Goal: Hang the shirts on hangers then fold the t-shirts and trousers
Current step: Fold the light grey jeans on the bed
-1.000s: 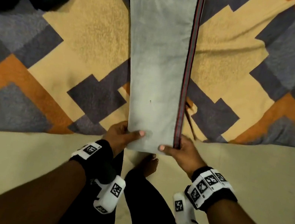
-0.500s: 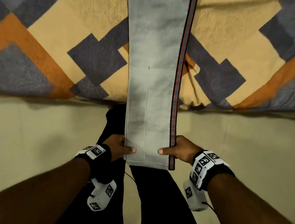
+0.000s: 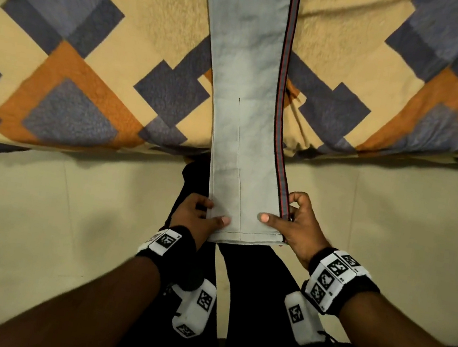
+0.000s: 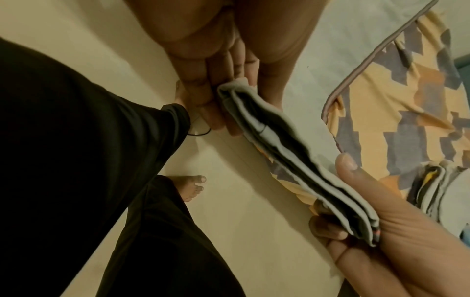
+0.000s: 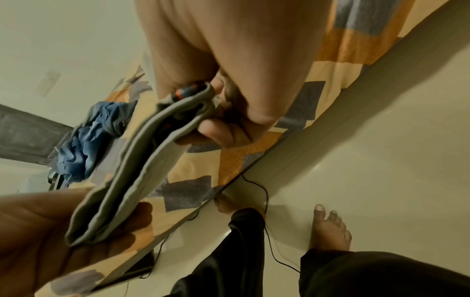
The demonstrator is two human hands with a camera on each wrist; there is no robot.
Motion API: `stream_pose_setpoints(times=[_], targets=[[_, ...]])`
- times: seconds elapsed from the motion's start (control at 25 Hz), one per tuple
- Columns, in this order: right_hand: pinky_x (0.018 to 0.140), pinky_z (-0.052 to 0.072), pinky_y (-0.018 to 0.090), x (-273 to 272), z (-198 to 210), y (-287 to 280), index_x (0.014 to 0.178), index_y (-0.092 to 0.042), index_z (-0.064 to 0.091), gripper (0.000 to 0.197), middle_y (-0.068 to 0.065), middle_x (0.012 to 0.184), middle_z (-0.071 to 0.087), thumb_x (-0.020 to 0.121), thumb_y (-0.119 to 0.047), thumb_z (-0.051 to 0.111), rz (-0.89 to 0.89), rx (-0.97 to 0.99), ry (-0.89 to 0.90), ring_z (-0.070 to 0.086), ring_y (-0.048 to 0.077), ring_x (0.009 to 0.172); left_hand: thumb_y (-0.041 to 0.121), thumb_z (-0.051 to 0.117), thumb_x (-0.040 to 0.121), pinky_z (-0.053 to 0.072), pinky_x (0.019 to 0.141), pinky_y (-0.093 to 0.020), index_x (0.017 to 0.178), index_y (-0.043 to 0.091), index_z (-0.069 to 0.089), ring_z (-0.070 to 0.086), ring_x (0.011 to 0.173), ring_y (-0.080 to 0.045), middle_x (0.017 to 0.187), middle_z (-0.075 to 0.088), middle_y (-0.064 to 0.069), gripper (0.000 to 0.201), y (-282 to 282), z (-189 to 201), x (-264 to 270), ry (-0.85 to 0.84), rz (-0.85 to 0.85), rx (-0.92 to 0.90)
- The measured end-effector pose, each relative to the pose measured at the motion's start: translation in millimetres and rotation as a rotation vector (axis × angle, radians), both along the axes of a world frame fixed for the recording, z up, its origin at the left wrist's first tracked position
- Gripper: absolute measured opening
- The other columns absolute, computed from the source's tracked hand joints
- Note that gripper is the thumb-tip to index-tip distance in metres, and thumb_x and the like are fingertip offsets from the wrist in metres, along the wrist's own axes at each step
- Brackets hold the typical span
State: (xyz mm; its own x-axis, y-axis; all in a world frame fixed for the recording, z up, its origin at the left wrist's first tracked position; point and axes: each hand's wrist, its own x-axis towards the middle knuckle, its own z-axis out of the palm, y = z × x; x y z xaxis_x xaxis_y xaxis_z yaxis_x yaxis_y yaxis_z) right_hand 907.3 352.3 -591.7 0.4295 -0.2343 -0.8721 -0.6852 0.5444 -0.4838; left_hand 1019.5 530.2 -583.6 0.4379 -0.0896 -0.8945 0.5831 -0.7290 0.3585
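The trousers (image 3: 248, 85) are matt grey woven cloth with a dark striped side tape. The blanket (image 3: 88, 65) is napped, fuzzy fabric. The floor (image 3: 32, 216) is smooth, faintly glossy tile.

My right hand (image 5: 229, 112) pinches one corner of the grey trousers (image 5: 142, 160) at the hem, by the red-and-black stripe. My left hand (image 5: 50, 231) grips the other corner, the layers stacked between thumb and fingers. Beyond lies the patterned bed (image 5: 236, 160), a blue heap of clothes (image 5: 84, 140) on it. My bare foot (image 5: 330, 229) stands on the floor (image 5: 381, 160), near a thin black cable (image 5: 267, 201).
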Motion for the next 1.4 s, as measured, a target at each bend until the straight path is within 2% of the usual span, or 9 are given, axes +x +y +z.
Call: stream_pose_setpoints(times=[0.36, 0.48, 0.6, 0.72, 0.8, 0.92, 1.04, 1.2, 1.4], targets=[[0.054, 0.043, 0.027, -18.7, -3.8, -4.4, 0.085, -0.024, 0.033, 0.052, 0.001, 0.077, 0.051, 0.073, -0.013, 0.083, 0.31, -0.131, -0.042, 0.048, 0.012, 0.067, -0.005, 0.057, 0.088, 0.058, 0.055, -0.042, 0.089, 0.014, 0.054, 0.057, 0.069, -0.028, 0.085, 0.054, -0.012, 0.019, 15.8, 14.0, -0.1, 0.158, 0.048, -0.268], [0.057, 0.047, 0.03, 0.8, 11.6, -27.5, 0.093, -0.033, 0.048, 0.043, 0.014, 0.096, 0.063, 0.075, -0.013, 0.081, 0.321, -0.115, -0.126, 0.054, 0.017, 0.073, -0.003, 0.057, 0.089, 0.058, 0.059, -0.032, 0.083, 0.011, 0.07, 0.06, 0.073, -0.023, 0.086, 0.064, -0.008, 0.021, 1.3, 28.1, 21.8, 0.154, 0.05, -0.333], [0.073, 0.049, 0.018, 29.7, 33.1, -51.6, 0.113, -0.026, 0.069, 0.03, -0.003, 0.108, 0.071, 0.086, -0.012, 0.067, 0.316, -0.088, -0.229, 0.064, 0.007, 0.09, -0.003, 0.048, 0.07, 0.054, 0.074, -0.025, 0.072, 0.016, 0.077, 0.066, 0.084, -0.018, 0.087, 0.073, -0.005, 0.034, -8.1, 36.5, 53.9, 0.116, 0.058, -0.493], [0.075, 0.053, 0.021, 62.7, 39.1, -85.5, 0.107, -0.017, 0.074, 0.036, 0.002, 0.114, 0.07, 0.093, 0.0, 0.045, 0.104, 0.151, -0.305, 0.065, 0.011, 0.102, 0.002, 0.073, 0.073, 0.053, 0.084, -0.026, 0.083, 0.021, 0.077, 0.067, 0.097, -0.016, 0.096, 0.073, -0.001, 0.022, -25.0, 40.7, 90.4, -0.019, 0.009, -0.686], [0.075, 0.056, 0.03, 88.6, 35.4, -106.8, 0.107, -0.019, 0.075, 0.043, 0.002, 0.111, 0.07, 0.077, 0.001, 0.05, 0.093, 0.165, -0.357, 0.065, 0.014, 0.099, 0.015, 0.078, 0.073, 0.053, 0.077, -0.022, 0.084, 0.026, 0.078, 0.068, 0.087, -0.01, 0.091, 0.074, 0.004, 0.016, -45.7, 43.3, 119.5, -0.102, -0.002, -0.742], [0.078, 0.051, 0.034, 133.2, 27.4, -126.2, 0.1, -0.022, 0.071, 0.039, 0.01, 0.094, 0.063, 0.063, -0.018, 0.083, 0.239, -0.155, -0.39, 0.059, 0.019, 0.088, -0.004, 0.07, 0.076, 0.046, 0.057, -0.015, 0.079, 0.019, 0.079, 0.057, 0.056, 0.0, 0.063, 0.068, 0.008, 0.025, -80.0, 30.2, 168.3, -0.376, -0.071, -0.594], [0.082, 0.051, 0.022, 195.9, 20.9, -142.9, 0.095, -0.016, 0.073, 0.033, 0.013, 0.103, 0.06, 0.066, -0.03, 0.082, 0.175, -0.463, -0.454, 0.061, 0.013, 0.093, 0.027, 0.078, 0.072, 0.036, 0.059, -0.009, 0.068, 0.002, 0.07, 0.05, 0.062, 0.003, 0.066, 0.052, 0.001, 0.027, -118.6, 10.2, 227.1, -0.677, -0.23, -0.436], [0.066, 0.053, 0.017, 289.1, 9.8, -173.0, 0.109, 0.003, 0.061, 0.032, -0.006, 0.084, 0.073, 0.079, 0.015, 0.064, -0.011, -0.377, -0.508, 0.068, 0.005, 0.079, 0.021, 0.07, 0.084, 0.048, 0.068, -0.012, 0.09, 0.014, 0.069, 0.065, 0.077, 0.002, 0.086, 0.07, 0.007, 0.01, -171.0, -11.0, 296.0, -0.473, 0.139, -0.607], [0.077, 0.055, 0.027, 382.1, -23.7, -212.0, 0.1, -0.017, 0.068, 0.015, -0.006, 0.091, 0.073, 0.091, -0.006, 0.061, 0.085, -0.483, -0.441, 0.068, 0.009, 0.086, 0.008, 0.062, 0.089, 0.057, 0.076, -0.024, 0.095, 0.017, 0.064, 0.068, 0.075, -0.003, 0.088, 0.07, 0.003, 0.011, -213.4, -44.0, 379.7, -0.384, 0.275, -0.608]])
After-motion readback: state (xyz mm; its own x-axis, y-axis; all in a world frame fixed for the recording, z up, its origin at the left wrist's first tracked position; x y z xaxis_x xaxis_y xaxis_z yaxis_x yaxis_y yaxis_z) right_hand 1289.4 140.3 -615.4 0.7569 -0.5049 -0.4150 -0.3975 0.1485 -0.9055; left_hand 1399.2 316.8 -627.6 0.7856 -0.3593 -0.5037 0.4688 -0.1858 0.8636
